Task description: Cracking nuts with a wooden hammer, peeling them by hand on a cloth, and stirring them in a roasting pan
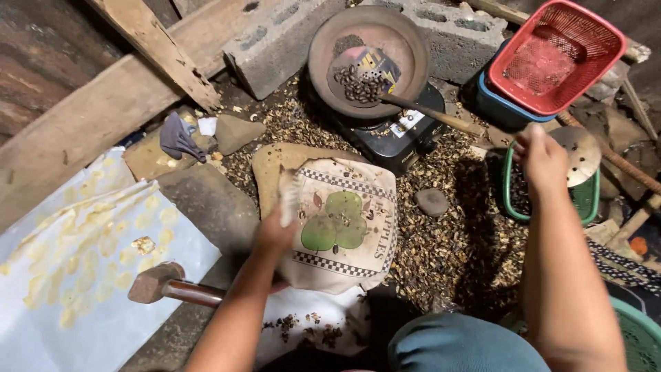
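My left hand (274,231) clamps a brush (288,195) over the cloth (344,227); my right hand (542,160), fingers together, reaches the green basket (585,200).

1. The left hand (274,231) grips a small brush (288,195), its pale bristles on a printed cloth (344,227) with green apples and a checkered border.
2. The cloth lies over a flat stone slab (272,169).
3. The right hand (542,157) reaches toward a green basket (585,196) — a round perforated metal disc (580,153) sits just beside its fingers.
4. A round pan (368,58) sits on a black stove (403,134); a wooden-handled skimmer (365,76) holding dark roasted seeds rests in it.
5. A red basket (556,55) is stacked in a blue one (497,105).
6. A mallet (162,284) lies at the left, by a white plastic sheet (82,275) — husks (447,255) litter the ground.
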